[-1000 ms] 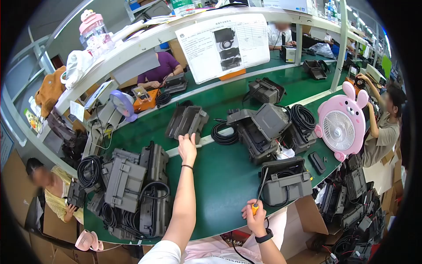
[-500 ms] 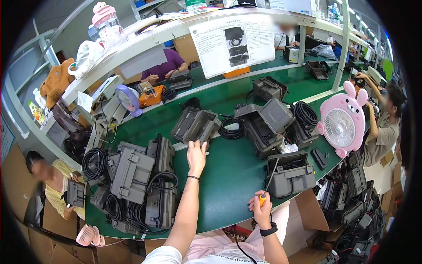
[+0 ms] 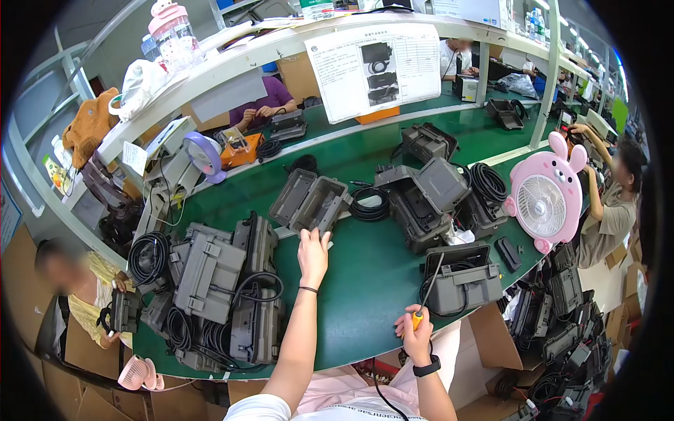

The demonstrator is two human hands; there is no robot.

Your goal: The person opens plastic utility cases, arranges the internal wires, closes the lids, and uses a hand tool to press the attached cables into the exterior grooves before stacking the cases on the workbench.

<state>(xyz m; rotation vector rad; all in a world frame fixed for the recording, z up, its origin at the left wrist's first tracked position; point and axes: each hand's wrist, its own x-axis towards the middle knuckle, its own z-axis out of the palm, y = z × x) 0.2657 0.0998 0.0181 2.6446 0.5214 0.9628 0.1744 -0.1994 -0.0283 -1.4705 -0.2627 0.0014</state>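
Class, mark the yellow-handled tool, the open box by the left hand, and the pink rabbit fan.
Yellow-handled tool [image 3: 418, 318]: head view, on its handle.
Open box [image 3: 321, 203]: head view, inside its right half.
Pink rabbit fan [image 3: 541, 203]: head view, on its grille.

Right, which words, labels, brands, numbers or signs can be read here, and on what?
No text reads with certainty.
Hanging sheet: heading and printed lines, too small.
White shirt: dark lettering at the picture's bottom edge, too blurred to quote.
Paper slip near the purple fan: too small.
Open grey box and yellow-handled tool: no lettering made out.
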